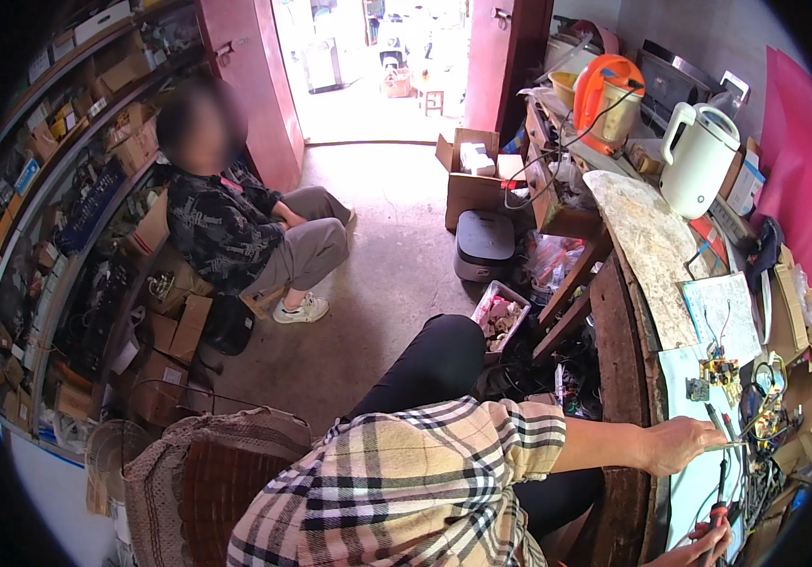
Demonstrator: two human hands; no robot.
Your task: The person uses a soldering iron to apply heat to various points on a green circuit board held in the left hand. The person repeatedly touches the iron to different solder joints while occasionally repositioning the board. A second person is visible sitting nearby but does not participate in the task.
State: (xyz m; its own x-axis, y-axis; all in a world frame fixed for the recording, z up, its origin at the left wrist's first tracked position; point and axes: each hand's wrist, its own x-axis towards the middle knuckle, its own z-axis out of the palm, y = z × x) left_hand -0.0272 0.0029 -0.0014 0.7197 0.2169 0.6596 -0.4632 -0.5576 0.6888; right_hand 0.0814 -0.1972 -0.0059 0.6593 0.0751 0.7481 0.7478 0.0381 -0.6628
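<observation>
My left hand [682, 445] reaches over the workbench at the right, fingers pinched on a thin, light-coloured strip [727, 445] whose kind is too small to tell. Below it, near the lower right edge, my right hand [708, 545] grips a pen-shaped tool with a red and black handle [719, 513]. Its dark shaft points up toward the left hand. Just beyond the hands, a small circuit board [722, 376] with yellow parts lies on the pale worktop [678, 378]. Tangled wires and further components [767, 411] sit beside it.
A white electric kettle [701, 161] and an orange-topped jug [606, 106] stand farther along the bench. A person [255, 217] sits at the left by crowded shelves [94, 123]. Cardboard boxes [472, 194] and a dark rounded appliance [484, 246] rest on the floor near the open doorway.
</observation>
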